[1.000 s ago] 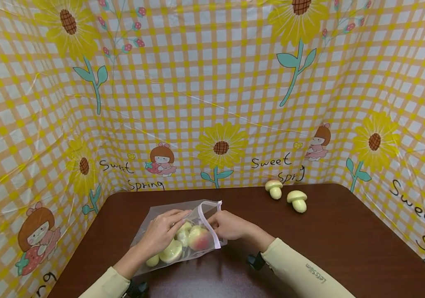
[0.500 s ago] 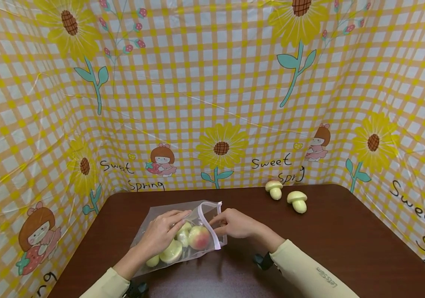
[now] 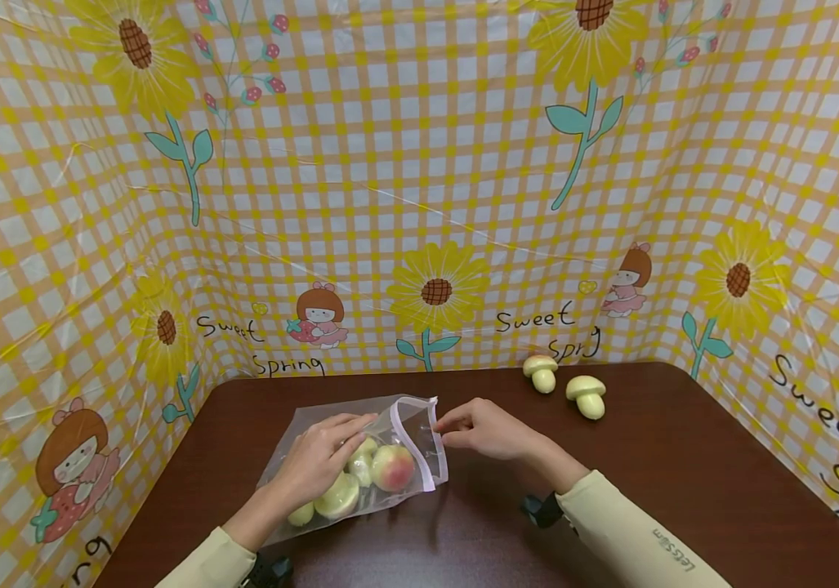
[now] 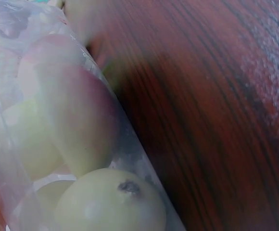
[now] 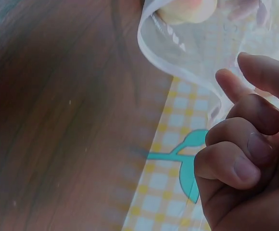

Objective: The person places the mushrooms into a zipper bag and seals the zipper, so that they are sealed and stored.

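- The clear plastic bag with a whitish zip edge [image 3: 305, 420] lies at the lower centre of the head view, its mouth turned to the right.
- Inside it, a round yellow fruit with red blush [image 3: 393, 468] is near the mouth; pale yellow-green rounded pieces [image 3: 336, 496] are to its left.
- The left hand [image 3: 316, 457] rests on the bag with fingers extended.
- The right hand [image 3: 488, 429] is at the mouth, thumb and index finger apart, other fingers loosely curled, gripping nothing; whether it touches the edge, I cannot tell.
- Two pale-yellow mushroom-shaped objects [image 3: 586, 398] lie right of centre, on the dark-brown wooden table [image 3: 669, 457].
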Available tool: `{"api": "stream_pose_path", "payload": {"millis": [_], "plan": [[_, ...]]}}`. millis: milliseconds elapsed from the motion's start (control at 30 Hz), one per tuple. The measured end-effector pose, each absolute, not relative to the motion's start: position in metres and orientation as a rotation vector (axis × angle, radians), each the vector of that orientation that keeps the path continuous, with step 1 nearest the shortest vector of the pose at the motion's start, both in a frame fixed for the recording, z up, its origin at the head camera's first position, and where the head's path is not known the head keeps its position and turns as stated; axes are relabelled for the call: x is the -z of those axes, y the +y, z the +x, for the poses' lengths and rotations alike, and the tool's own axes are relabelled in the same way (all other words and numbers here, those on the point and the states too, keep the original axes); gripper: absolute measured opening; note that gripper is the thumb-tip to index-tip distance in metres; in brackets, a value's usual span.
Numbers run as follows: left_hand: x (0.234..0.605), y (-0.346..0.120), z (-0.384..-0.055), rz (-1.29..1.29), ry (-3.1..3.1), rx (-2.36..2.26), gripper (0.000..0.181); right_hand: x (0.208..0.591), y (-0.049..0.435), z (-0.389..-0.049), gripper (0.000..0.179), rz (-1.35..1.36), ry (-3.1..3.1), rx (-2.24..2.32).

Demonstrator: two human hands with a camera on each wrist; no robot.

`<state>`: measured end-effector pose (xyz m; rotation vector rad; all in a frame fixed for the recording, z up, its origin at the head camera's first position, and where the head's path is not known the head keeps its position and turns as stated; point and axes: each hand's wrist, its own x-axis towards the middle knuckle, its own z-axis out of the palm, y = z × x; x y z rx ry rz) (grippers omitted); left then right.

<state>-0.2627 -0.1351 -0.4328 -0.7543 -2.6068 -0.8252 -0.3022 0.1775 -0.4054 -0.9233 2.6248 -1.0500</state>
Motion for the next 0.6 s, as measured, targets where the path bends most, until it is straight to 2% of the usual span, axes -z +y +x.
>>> {"api": "stream_pose_path", "payload": {"millis": [600], "plan": [[0.434,-0.137,-0.262,-0.740,-2.594,0.882,0.036,0.400,0.230,-0.310,0.024,-0.642,2.786,1.127]]}}
